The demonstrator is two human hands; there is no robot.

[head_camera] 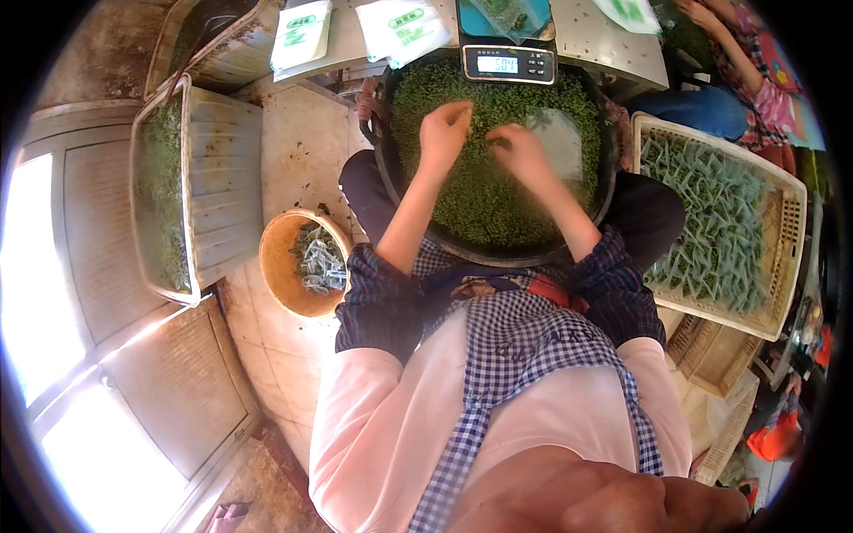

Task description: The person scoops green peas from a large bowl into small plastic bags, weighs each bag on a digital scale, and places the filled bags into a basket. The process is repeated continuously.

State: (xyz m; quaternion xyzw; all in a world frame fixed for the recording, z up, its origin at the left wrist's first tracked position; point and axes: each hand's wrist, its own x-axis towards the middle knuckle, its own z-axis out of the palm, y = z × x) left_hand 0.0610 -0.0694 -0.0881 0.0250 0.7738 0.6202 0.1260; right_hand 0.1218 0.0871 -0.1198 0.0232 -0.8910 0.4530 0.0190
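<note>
A round dark tub (pixel 606 193) full of small green leafy sprouts (pixel 493 213) stands between my knees. Over the sprouts, my left hand (pixel 450 126) has its fingertips pinched together; whether anything is between them cannot be made out. My right hand (pixel 516 150) is close by with curled, slightly blurred fingers, its contents unclear. A clear plastic bag (pixel 558 143) lies on the sprouts just right of that hand. Beyond the tub, a digital scale (pixel 510 64) with a lit display carries a plastic bag of greens (pixel 510 20).
Stacks of printed plastic bags (pixel 403 30) lie on the table (pixel 600 46). To the left are a bin of greens (pixel 223 193) and a yellow bucket (pixel 273 266) holding plastic scraps. A cream crate (pixel 790 266) of filled bags stands right, beside another person (pixel 740 86).
</note>
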